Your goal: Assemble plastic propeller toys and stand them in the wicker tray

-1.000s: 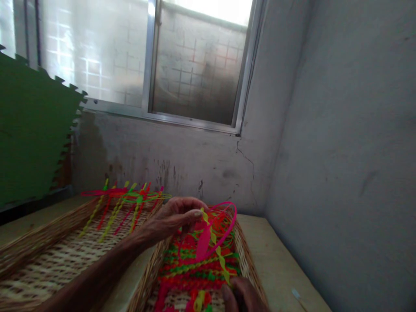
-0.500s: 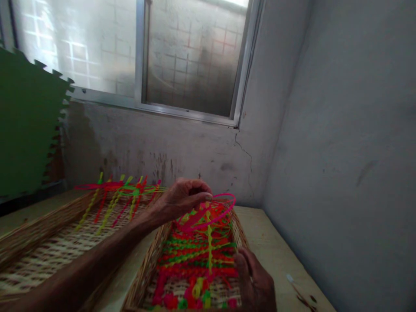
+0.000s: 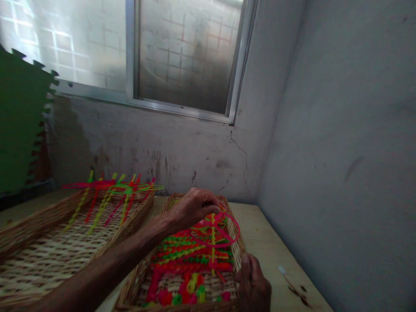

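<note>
Pinching a yellow strip point(image 3: 213, 240), the left hand point(image 3: 196, 207) hangs over a wicker basket point(image 3: 136, 281); I can't tell the grip of the right hand point(image 3: 254, 285).

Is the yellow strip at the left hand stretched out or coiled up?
Stretched out: the yellow strip runs straight down below the left hand.

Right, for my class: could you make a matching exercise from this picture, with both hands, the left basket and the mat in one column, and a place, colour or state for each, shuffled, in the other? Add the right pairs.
1. Left hand
2. Right hand
3. Left basket
4. Mat

A. Green, with a toothed edge
B. By the near end of the right basket
C. Coloured strips lie across its far end
D. Holding a yellow strip

Pairs: 1-D, 2-B, 3-C, 4-A
</note>
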Motion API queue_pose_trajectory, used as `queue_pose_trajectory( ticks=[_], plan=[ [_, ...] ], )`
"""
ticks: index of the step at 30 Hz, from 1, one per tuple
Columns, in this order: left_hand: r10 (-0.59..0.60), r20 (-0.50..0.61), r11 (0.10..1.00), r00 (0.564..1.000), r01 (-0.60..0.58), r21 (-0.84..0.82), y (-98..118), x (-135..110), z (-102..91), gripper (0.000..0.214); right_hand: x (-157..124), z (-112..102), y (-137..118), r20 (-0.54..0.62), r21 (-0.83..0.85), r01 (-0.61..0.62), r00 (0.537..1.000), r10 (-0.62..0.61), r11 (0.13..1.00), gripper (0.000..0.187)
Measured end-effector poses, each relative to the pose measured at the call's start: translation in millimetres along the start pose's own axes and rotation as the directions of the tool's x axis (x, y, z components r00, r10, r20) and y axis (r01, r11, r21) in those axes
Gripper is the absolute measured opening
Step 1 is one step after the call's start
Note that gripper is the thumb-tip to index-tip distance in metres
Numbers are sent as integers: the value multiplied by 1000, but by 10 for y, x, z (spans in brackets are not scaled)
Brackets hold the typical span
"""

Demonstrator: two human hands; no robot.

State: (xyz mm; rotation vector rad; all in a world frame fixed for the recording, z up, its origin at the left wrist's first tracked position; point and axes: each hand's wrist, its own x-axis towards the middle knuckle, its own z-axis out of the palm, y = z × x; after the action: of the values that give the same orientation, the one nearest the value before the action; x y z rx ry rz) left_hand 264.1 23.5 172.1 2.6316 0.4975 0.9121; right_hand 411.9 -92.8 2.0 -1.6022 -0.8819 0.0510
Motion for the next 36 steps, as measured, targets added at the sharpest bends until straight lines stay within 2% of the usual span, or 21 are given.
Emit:
queue_pose_trajectory(
  ticks=[4, 8, 19, 24, 31, 36],
  plan=[
    [84, 81, 996, 993, -86, 10, -49, 8, 127, 19, -6, -5, -28, -40, -17, -7, 999, 6, 1000, 42],
    [28, 36, 1000, 999, -29, 4, -107, -4, 193, 17, -5, -26, -73, -43, -42, -39, 998, 37, 998, 43],
    [7, 113, 999, 994, -11, 35, -74, -4, 163, 17, -2, -28, -44, -40, -59, -73, 997, 71, 996, 44],
    [-71, 64, 997, 995, 71, -5, -70, -22, 70, 20, -16, -47, -112, -40, -16, -64, 997, 64, 998, 44],
    [-134, 36, 991, 990, 135, -17, -123, -114, -57, 21, -29, -46, -144, -31, -6, -146, 989, 146, 989, 39],
    [-157, -74, 986, 985, 161, 43, -135, -242, -155, 19, 6, -101, -166, 30, 49, -166, 986, 165, 985, 37]
  ],
)
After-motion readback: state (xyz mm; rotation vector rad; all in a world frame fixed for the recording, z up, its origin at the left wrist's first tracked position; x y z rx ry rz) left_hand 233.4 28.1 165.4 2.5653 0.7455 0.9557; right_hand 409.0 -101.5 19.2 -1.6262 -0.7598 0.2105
